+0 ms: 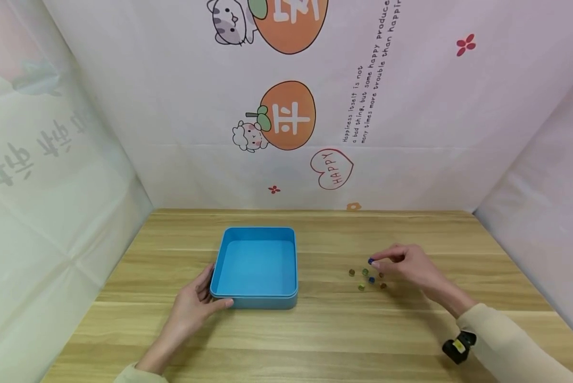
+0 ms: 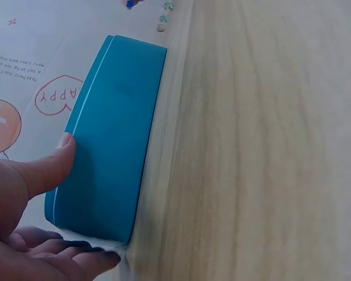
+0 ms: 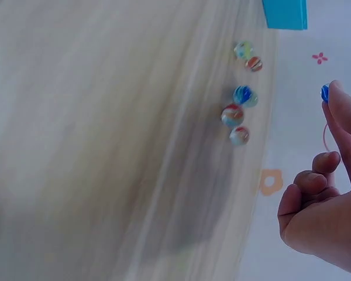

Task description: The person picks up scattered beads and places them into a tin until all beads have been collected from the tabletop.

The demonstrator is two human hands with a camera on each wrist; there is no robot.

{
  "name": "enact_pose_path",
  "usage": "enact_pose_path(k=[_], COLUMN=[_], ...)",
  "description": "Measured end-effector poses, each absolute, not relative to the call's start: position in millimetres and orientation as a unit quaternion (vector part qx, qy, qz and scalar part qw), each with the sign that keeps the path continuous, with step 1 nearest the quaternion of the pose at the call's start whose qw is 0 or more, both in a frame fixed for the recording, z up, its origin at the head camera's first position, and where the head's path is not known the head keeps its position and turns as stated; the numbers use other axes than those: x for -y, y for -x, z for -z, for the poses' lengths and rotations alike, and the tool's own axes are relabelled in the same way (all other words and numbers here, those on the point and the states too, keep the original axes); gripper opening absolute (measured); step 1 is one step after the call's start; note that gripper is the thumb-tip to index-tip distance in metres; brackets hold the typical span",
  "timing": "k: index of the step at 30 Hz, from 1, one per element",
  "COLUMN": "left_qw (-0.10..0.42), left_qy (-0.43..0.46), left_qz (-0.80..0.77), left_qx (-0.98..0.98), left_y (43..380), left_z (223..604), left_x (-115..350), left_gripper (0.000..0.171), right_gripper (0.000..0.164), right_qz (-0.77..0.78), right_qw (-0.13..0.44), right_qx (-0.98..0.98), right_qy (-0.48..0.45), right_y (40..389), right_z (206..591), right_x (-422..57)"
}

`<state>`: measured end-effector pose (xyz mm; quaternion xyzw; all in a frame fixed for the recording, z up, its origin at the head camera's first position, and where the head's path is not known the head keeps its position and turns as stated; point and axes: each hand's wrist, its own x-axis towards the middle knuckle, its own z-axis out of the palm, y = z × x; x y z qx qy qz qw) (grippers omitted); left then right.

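A blue square box (image 1: pixel 267 303), open at the top with a bare floor inside, stands on the table. My left hand (image 1: pixel 192 304) holds it by the near left corner; in the left wrist view the thumb (image 2: pixel 58 164) presses near the rim and the fingers lie along the adjoining side. To the right, my right hand (image 1: pixel 413 266) pinches a blue marble (image 3: pixel 325 92) between thumb and index finger, raised above the table. Below it lies a loose group of several glass marbles, among them a blue one (image 3: pixel 242 93) and a reddish one (image 3: pixel 232 115).
The wooden table (image 1: pixel 315 340) ends at the back against a white printed cloth (image 1: pixel 195 133). More cloth hangs at the left (image 1: pixel 66 213) and right sides. A black device (image 1: pixel 458 347) sits at the right wrist.
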<state>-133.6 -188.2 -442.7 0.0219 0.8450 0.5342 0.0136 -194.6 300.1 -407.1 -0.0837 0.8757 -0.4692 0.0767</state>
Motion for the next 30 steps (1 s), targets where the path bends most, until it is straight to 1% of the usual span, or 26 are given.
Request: enact_pose_path(k=[4,12,17,30], left_qw=[0.012,0.008,0.008,0.009], left_qy=[-0.025,-0.019,-0.017,-0.016], left_qz=[-0.529,-0.537,-0.539,-0.540], left_qx=[-0.848,-0.843,-0.842,-0.842], left_y=[135,135,135,137], left_z=[445,447,447,446], left_x=[187,187,186,185], left_gripper=[0.103,0.100,0.099,0.100], right_gripper=[0.037,0.035,0.035,0.024], right_qz=[0.482,0.490,0.503,0.525], right_qw=[0.087,0.068,0.068,0.070], right_qx=[-0.868,-0.864,-0.856,-0.838], right_qy=[0.084,0.092,0.096,0.133], right_y=[200,214,222,240], right_z=[404,399,392,384], right_x=[-289,-255,-233,-185])
